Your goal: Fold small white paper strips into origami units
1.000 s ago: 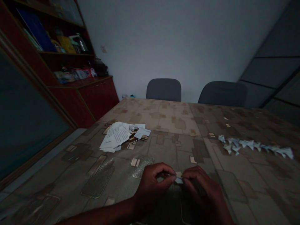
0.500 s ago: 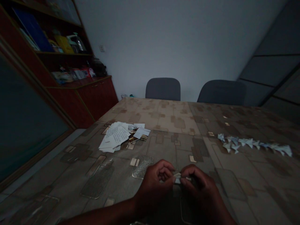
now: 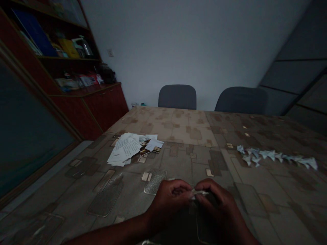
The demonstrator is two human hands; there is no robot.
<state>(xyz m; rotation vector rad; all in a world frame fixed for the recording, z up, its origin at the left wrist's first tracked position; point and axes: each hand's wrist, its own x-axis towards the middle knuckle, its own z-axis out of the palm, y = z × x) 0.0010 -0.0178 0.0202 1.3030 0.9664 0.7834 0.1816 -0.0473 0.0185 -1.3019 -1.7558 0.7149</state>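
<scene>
A small folded piece of white paper [image 3: 198, 192] is pinched between both hands, just above the near part of the table. My left hand [image 3: 170, 197] grips its left end between thumb and fingertips. On the other side, my right hand [image 3: 217, 197] is closed on the paper with thumb and forefinger. The fingers hide most of the paper, so its full shape cannot be made out. Off to the right lies a row of several small folded paper pieces [image 3: 270, 155] with pointed tips. A loose pile of printed paper sheets [image 3: 127, 148] rests at the left.
A patterned cloth covers the table [image 3: 176, 124]. Two grey chairs, a nearer-centre chair [image 3: 177, 97] and a right chair [image 3: 241, 99], stand at its far edge before a pale wall. At the left is a red-brown cabinet [image 3: 107, 105] with shelves.
Both hands have turned slightly and their fingertips have drawn closer together around the paper. Less of the paper shows between them. The paper pile and the row of folded pieces remain in place.
</scene>
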